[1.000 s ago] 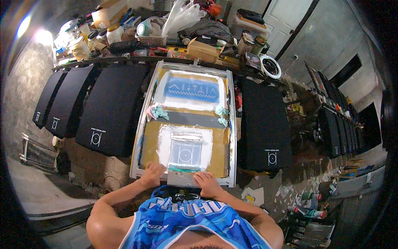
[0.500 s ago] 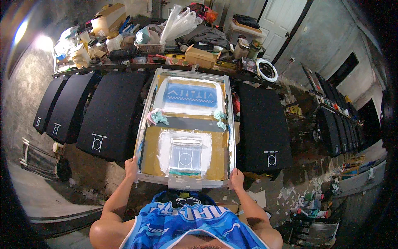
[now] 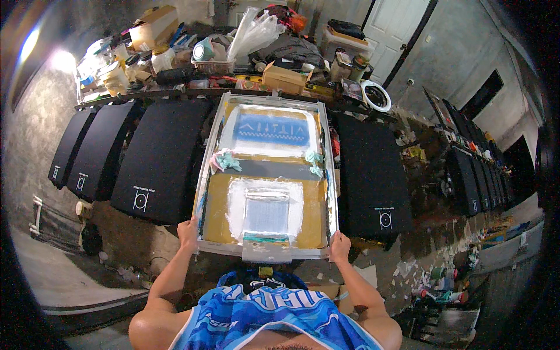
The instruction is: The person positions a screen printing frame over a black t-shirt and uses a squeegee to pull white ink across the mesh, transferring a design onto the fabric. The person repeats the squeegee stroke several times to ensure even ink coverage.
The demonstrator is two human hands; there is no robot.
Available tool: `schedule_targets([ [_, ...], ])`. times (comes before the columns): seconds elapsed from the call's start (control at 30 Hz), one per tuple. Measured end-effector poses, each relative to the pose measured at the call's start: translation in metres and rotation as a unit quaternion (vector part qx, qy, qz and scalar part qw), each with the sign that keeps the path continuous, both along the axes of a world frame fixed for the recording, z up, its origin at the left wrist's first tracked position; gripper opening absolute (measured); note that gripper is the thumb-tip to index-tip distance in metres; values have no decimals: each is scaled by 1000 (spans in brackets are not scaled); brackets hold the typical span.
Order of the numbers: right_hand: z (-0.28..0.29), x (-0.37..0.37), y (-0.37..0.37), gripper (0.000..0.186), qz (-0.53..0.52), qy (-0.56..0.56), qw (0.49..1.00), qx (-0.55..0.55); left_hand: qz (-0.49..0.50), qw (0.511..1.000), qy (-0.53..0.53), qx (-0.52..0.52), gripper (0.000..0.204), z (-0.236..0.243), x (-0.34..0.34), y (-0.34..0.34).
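A silver-edged printing screen [image 3: 331, 192] lies across the middle, brown tape around two mesh windows. The far window is blue with pale symbols; the near window [image 3: 266, 216] is plain pale grey-blue. My left hand [image 3: 187, 234] is closed on the screen's near left corner. On the near right corner, my right hand [image 3: 339, 247] grips the frame's edge. Between them, a flat grey piece [image 3: 266, 251], perhaps a squeegee, rests over the near rim, with teal along its far edge. Crumpled pastel rags [image 3: 225, 160] sit on the screen's left side, more rags [image 3: 314, 163] on its right.
Black panels with white printed emblems stand on the left [image 3: 160, 157] and right [image 3: 370, 175]. Behind is a cluttered shelf with jars [image 3: 162, 58], a cardboard box [image 3: 284, 79], a basket [image 3: 213, 67] and a white ring [image 3: 376, 96]. Paper scraps litter the floor at right.
The emblem seen through the near mesh window has gone from sight, leaving it plain. The screen appears slightly farther right in the picture, both hands still on its corners.
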State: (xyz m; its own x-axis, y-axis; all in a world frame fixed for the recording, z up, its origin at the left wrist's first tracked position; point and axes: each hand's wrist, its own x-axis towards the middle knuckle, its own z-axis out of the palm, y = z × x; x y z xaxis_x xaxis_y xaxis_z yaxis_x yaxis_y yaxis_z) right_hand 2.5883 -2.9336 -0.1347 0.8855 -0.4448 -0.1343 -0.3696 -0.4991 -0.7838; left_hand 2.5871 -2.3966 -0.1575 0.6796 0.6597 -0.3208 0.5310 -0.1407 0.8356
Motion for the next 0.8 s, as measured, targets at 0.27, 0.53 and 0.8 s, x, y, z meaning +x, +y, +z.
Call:
schedule_targets([
  [0.27, 6, 15, 28, 44, -24, 4, 997, 79, 22, 999, -41, 20, 51, 50, 14, 24],
  [0.53, 39, 21, 60, 38, -21, -111, 992, 51, -30, 988, -131, -71, 50, 72, 60, 48],
  [0.8, 29, 73, -75, 37, -60, -95, 994, -2, -89, 984, -137, -75, 49, 67, 166, -77],
])
